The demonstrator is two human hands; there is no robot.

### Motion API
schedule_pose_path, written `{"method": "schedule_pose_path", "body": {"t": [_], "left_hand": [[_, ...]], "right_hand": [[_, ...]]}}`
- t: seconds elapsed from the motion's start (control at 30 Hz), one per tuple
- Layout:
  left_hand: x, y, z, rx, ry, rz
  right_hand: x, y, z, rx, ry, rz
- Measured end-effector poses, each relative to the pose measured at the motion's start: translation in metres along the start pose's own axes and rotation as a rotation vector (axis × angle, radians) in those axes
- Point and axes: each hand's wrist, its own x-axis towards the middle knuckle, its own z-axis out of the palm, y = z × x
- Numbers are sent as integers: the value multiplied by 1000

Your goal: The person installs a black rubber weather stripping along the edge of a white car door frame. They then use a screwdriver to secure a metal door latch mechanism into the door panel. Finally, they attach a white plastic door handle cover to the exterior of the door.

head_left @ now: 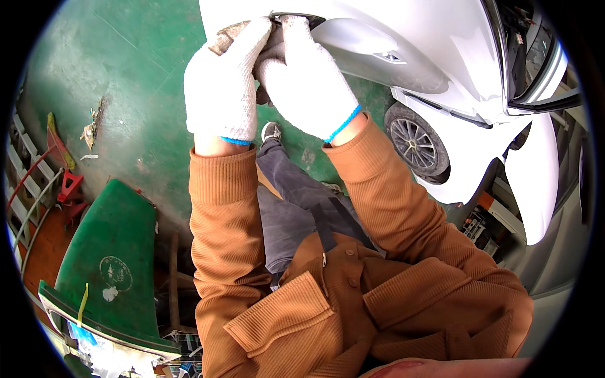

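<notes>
In the head view, extended both forearms forward in brown sleeves (pixel 228 233). Held the gloved left hand (pixel 220 88) close beside the gloved right hand (pixel 309 88), fingers bent inward at a white car body (pixel 403 38) just ahead. Could not tell either hand's grasp, with fingertips hidden. Had a wheel (pixel 413 140) right of the right hand.

Left glove (pixel 220 94) and right glove (pixel 312 88) both white knit, blue edging (pixel 234 140) at the wrist ends, left fingers (pixel 229 38) grubby grey-brown; rust-brown ribbed jacket (pixel 230 252), finely ribbed cuffs (pixel 222 176), flap pockets (pixel 278 315), matching round buttons (pixel 352 283); dark grey trousers (pixel 283 232), faded in patches, black strap (pixel 326 228) at the front; grey shoe (pixel 271 131), whitish sole
</notes>
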Motion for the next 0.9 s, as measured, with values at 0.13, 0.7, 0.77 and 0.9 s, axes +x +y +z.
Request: {"method": "schedule_pose_path", "body": {"t": [0.13, 0.7, 0.77, 0.9], "left_hand": [[1, -5, 4, -111, 1, -42], [-1, -8, 14, -122, 48, 3], [-2, -8, 15, -89, 74, 3], [-1, -6, 14, -28, 72, 27]], "right_hand": [[1, -1, -1, -14, -4, 32], [1, 9, 5, -51, 77, -75], [0, 10, 5, -48, 85, -88], [0, 13, 6, -67, 56, -46]]}}
